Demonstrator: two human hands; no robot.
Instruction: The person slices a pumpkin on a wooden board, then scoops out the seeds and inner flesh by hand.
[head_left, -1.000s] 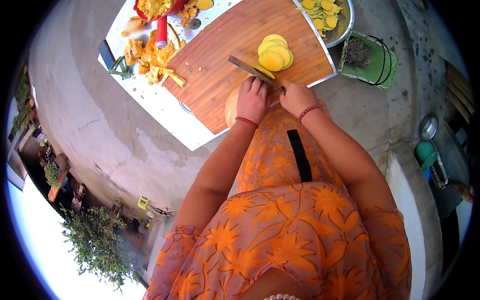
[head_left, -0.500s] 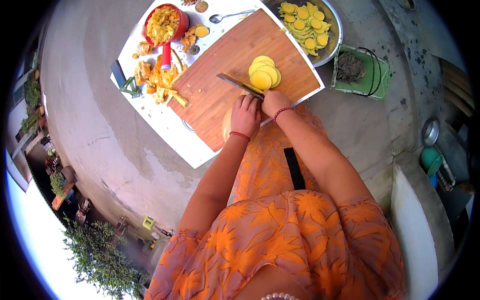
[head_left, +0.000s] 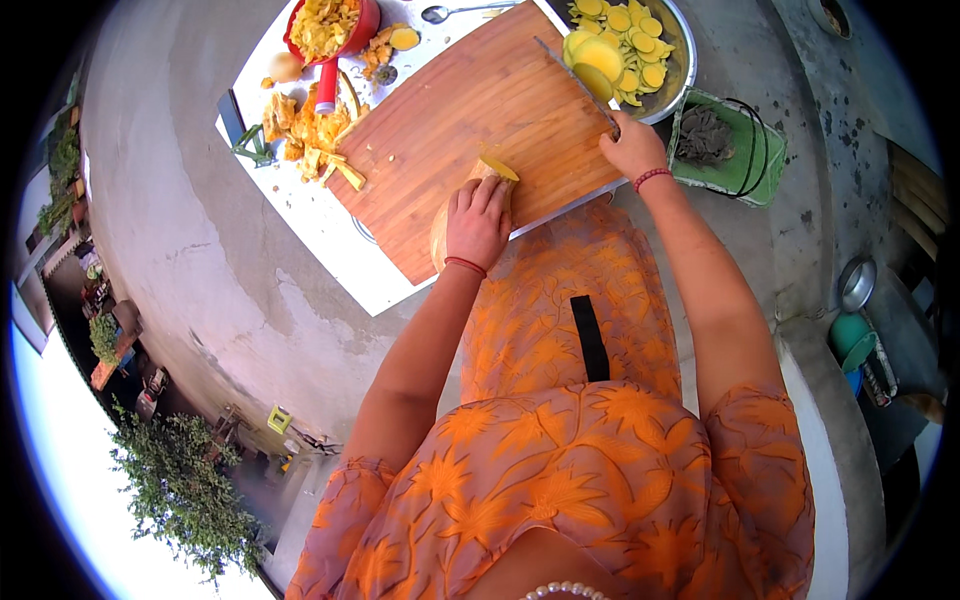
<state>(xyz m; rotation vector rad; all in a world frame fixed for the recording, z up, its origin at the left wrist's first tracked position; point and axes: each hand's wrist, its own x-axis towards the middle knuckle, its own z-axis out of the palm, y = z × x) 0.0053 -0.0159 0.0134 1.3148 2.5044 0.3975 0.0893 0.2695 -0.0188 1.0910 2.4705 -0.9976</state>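
Note:
My left hand is closed over a tan-skinned squash lying along the near edge of the wooden cutting board. Its cut yellow end faces away from me. At the board's right edge my right hand grips a knife by its handle. The blade lies against several round yellow squash slices, which are at the edge of the metal bowl. More yellow slices with green rims fill the bowl.
A red saucepan of chopped yellow pieces stands at the far left of the white table. Yellow peelings and pulp lie below it. A spoon rests beyond the board. Right of the bowl is a green basket with a grey cloth-like bundle.
My right hand has moved right and away with the knife, and the stack of slices has gone from the board's middle to the bowl's edge. My left hand stays on the squash.

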